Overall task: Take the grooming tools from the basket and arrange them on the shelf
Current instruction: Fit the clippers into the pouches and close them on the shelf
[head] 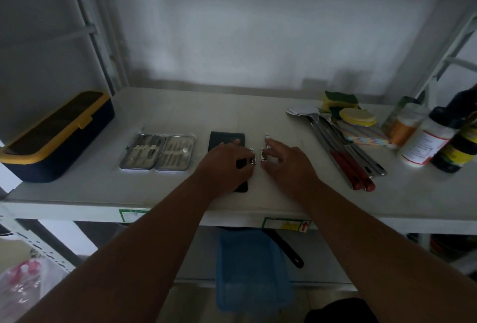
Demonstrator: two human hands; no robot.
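On the white shelf (165,193) an open manicure kit (158,152) lies flat with its metal tools in two halves. To its right is a black pouch (226,139), partly under my left hand (224,167). That hand pinches a small silver nail clipper (253,159) at its fingertips. Right beside it, my right hand (286,165) pinches the near end of a second, longer nail clipper (266,142) that lies on the shelf. The two clippers are almost side by side. A blue basket (253,271) sits below the shelf.
A navy and yellow box (56,136) stands at the shelf's left end. On the right lie ladles and red-handled knives (346,149), sponges (338,100), a striped cloth, and several bottles (426,139). A black pan handle (289,250) shows beneath the shelf.
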